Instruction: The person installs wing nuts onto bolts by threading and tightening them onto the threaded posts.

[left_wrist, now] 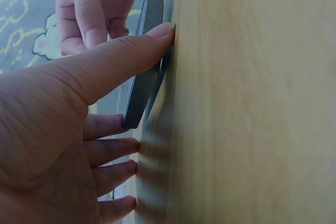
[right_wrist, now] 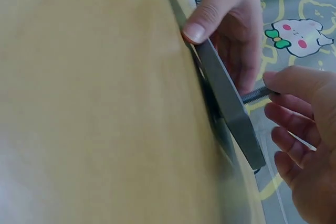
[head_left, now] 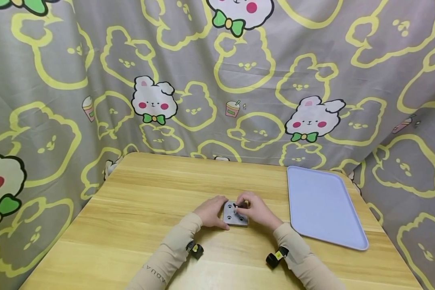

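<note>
Grey metal, a flat plate (head_left: 235, 220) with holes in its face, lies on the wooden table (head_left: 159, 189) directly before the person, between the two hands. Both forearms, in beige sleeves (head_left: 168, 251), reach forward from the near side and angle inward, each with a black camera (head_left: 194, 249) at the wrist. The left hand (head_left: 211, 212) comes in from the side, low against the tabletop, with its thumb and forefinger spread to hold the plate at its edges; the thumb lies along the near edge, and the remaining fingers extend beside the plate. The right hand (head_left: 256, 210) is raised over the plate, its thumb and forefinger together on a threaded bolt (right_wrist: 256, 96), which stands up from the plate's face. Its other fingers bend loosely, apart from the plate. Well to the right lies a pale blue tray (head_left: 324, 205), with a printed curtain (head_left: 193, 66) behind the table.
</note>
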Available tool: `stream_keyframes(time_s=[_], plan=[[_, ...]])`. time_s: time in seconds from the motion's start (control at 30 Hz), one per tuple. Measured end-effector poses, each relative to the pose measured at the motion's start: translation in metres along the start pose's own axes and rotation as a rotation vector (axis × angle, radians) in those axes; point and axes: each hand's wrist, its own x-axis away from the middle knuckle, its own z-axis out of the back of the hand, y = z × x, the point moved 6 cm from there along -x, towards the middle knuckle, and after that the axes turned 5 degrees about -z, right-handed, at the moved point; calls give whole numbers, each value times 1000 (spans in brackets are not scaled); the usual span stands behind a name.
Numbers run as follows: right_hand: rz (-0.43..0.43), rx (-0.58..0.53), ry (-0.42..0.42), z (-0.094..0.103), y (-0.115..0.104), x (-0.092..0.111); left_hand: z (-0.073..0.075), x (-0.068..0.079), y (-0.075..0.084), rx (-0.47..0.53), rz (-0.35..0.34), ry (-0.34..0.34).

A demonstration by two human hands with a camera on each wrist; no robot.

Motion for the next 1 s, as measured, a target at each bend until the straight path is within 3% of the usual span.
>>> stream_keyframes(time_s=[0.2, 0.33, 0.5, 0.8, 1.0], plan=[[-2, 52, 104, -2, -6, 5, 0, 0, 1, 1, -3, 2], [-50, 65, 134, -3, -10, 8, 0, 0, 0, -1, -9, 7], [-98, 74, 139, -5, -11, 8, -1, -1, -1, -6, -10, 11], [-98, 82, 127, -5, -13, 8, -2, -1, -4, -6, -1, 5], [-138, 59, 95, 5, -13, 11, -2, -1, -2, 1, -5, 5]])
